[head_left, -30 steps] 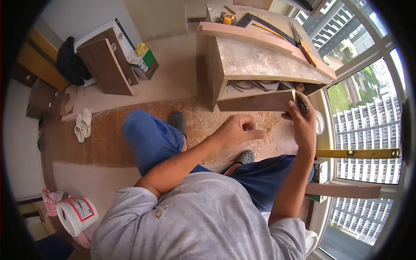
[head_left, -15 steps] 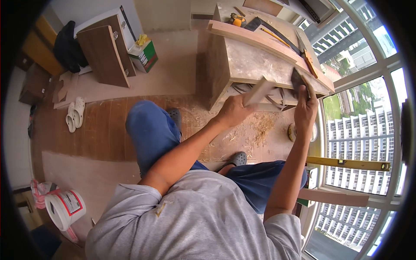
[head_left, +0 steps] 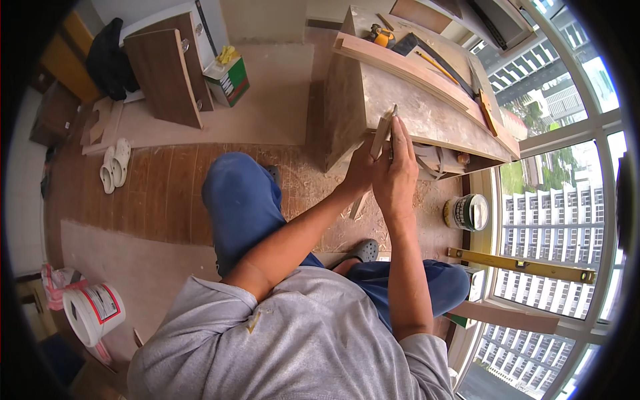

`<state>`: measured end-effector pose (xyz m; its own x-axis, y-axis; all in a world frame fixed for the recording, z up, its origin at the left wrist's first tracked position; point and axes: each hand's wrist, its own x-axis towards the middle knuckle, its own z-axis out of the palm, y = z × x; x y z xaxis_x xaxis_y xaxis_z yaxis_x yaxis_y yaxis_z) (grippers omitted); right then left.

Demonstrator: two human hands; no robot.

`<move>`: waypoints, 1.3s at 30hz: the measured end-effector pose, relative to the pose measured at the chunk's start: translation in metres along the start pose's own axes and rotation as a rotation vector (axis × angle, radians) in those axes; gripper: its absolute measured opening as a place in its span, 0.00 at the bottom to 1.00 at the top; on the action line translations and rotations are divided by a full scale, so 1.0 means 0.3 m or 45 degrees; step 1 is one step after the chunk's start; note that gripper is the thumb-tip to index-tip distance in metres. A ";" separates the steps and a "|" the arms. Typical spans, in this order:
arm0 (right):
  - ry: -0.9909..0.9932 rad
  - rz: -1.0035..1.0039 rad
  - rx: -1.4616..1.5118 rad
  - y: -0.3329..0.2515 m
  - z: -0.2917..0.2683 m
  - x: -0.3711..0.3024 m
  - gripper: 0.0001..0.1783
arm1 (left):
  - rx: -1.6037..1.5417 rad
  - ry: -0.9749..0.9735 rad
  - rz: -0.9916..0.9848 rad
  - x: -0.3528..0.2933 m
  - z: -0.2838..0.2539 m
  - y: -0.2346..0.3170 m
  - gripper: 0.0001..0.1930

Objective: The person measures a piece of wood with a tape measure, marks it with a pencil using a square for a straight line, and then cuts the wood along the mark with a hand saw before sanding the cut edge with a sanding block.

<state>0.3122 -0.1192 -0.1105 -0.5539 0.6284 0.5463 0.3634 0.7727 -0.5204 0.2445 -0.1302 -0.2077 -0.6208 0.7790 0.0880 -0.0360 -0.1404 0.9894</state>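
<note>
My left hand (head_left: 361, 168) is closed round a narrow pale wood strip (head_left: 381, 138), whose upper end sticks out past the fingers. Right against it, my right hand (head_left: 396, 175) grips a thin dark flat piece (head_left: 395, 111). Only the tip of that piece shows beyond my fingers, so its kind cannot be made out. Both hands meet in front of the near edge of a dusty wooden workbench (head_left: 427, 100). A long pale board (head_left: 407, 67) lies along its top.
On the bench lie an orange-handled saw (head_left: 489, 112), a pencil (head_left: 437, 65) and a yellow-black tape measure (head_left: 381, 37). A tin (head_left: 466, 213) and a yellow spirit level (head_left: 523, 265) are by the windows. Left are cabinet panels (head_left: 163, 79), a green-white box (head_left: 228, 81) and a white bucket (head_left: 95, 313).
My right hand has swung left with the dark piece, from the bench's right side to the wood strip. My left hand has turned the strip more upright. The view has shifted slightly.
</note>
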 end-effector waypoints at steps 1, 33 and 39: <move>-0.008 -0.005 0.005 -0.003 -0.001 0.019 0.33 | 0.065 0.012 0.141 0.006 0.005 -0.023 0.20; 0.005 0.052 0.066 0.040 0.029 0.094 0.25 | 0.189 -0.059 0.207 0.015 0.019 -0.025 0.25; 0.072 0.029 0.049 -0.057 0.060 0.017 0.30 | 0.079 0.049 0.403 0.015 0.027 -0.054 0.28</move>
<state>0.2897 -0.1310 -0.1105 -0.5020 0.6507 0.5697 0.3456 0.7548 -0.5576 0.2486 -0.1195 -0.2225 -0.6227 0.6786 0.3895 0.2108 -0.3338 0.9187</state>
